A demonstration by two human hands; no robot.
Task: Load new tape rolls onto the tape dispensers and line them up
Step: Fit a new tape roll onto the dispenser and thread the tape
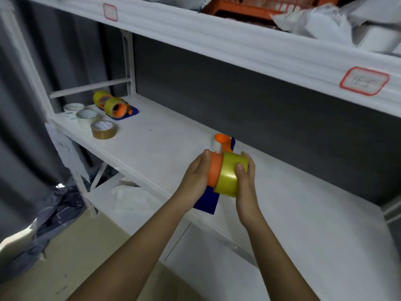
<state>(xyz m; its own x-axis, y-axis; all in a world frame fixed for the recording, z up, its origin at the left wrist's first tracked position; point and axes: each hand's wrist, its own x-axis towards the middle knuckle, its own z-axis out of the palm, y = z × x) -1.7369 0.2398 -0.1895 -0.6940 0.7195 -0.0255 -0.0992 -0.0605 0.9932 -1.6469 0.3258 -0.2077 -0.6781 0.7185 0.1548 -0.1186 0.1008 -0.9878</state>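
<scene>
A white metal shelf unit point(165, 135) stands against a dark grey wall point(249, 101). Its upper shelf point(217, 38) carries red-bordered labels point(364, 81) on the front edge and an orange crate point(256, 5). Grey curtains point(13, 118) hang at left above a beige floor point(71, 253).

Even, cool indoor light falls on the white shelf point(165, 135), leaving only soft shadows beneath it. The picture is smeared by motion blur – worst at the shelf's far-left corner – and wide-angle distortion bends its edges.
</scene>
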